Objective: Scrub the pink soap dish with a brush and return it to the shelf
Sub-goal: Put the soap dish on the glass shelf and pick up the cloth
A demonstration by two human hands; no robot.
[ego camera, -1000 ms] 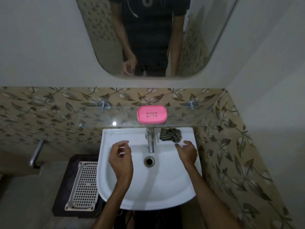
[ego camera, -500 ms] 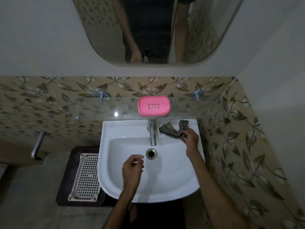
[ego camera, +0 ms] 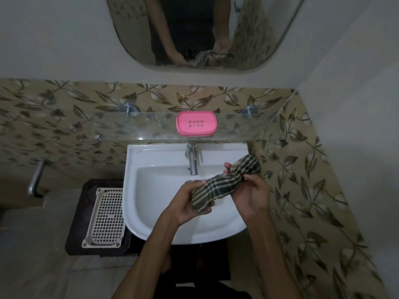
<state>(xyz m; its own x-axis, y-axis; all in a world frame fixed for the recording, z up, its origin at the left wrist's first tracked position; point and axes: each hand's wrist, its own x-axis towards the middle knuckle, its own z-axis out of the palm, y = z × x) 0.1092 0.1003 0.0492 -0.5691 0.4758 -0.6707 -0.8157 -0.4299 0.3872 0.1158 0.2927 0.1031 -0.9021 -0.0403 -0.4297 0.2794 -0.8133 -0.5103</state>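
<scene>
I have lifted the checked cloth [ego camera: 224, 185] off the sink's [ego camera: 151, 156] back right corner; both hands, left hand [ego camera: 190, 203] and right hand [ego camera: 251, 195], now grip it. The pink soap dish [ego camera: 196, 123] probably remains untouched at the shelf's [ego camera: 121, 130] middle.

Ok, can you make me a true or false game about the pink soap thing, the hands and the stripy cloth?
1. The pink soap dish sits on the glass shelf above the tap. True.
2. Both hands hold the checked cloth over the sink. True: the left hand and right hand each grip one end.
3. A bar of soap lies in the dish. False: only its drain holes show.
4. A brush is in the right hand. False: it holds the cloth; no brush is in view.
5. The white mesh tray lies left of the sink, lower down. True.
</scene>
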